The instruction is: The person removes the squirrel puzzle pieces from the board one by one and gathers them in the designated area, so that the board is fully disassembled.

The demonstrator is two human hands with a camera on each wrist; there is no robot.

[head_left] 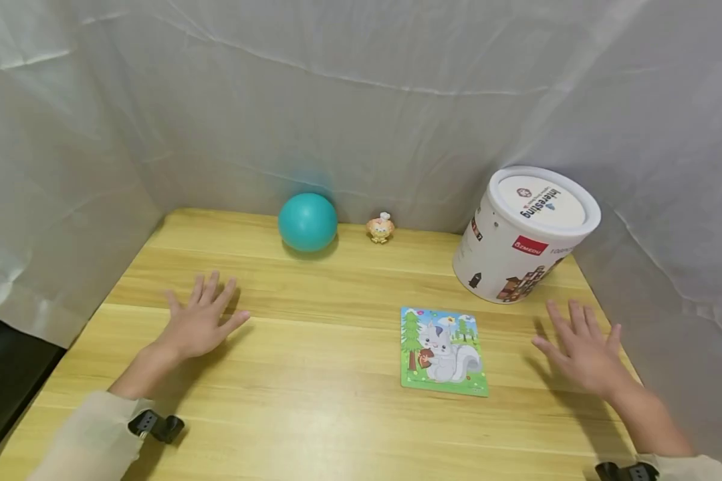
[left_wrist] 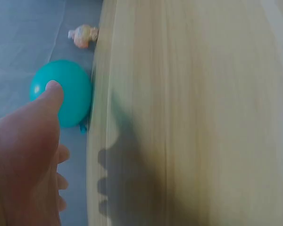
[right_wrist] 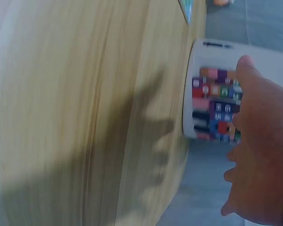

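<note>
My left hand [head_left: 200, 319] hovers flat over the wooden table [head_left: 313, 414], fingers spread, holding nothing; it shows in the left wrist view [left_wrist: 26, 155] too. A teal ball [head_left: 307, 222] lies beyond it at the back, also in the left wrist view [left_wrist: 66, 92]. My right hand [head_left: 580, 349] is spread open at the right, just in front of a white cylindrical tub [head_left: 523, 235] with a lid. The right wrist view shows that hand [right_wrist: 259, 155] close to the tub [right_wrist: 212, 89]. A squirrel picture puzzle [head_left: 442, 351] lies flat between the hands, nearer the right one.
A small orange toy figure [head_left: 380, 228] stands at the back next to the ball, also in the left wrist view [left_wrist: 84, 36]. White cloth [head_left: 361, 100] walls the table on three sides. A dark gap [head_left: 6, 381] opens past the left edge.
</note>
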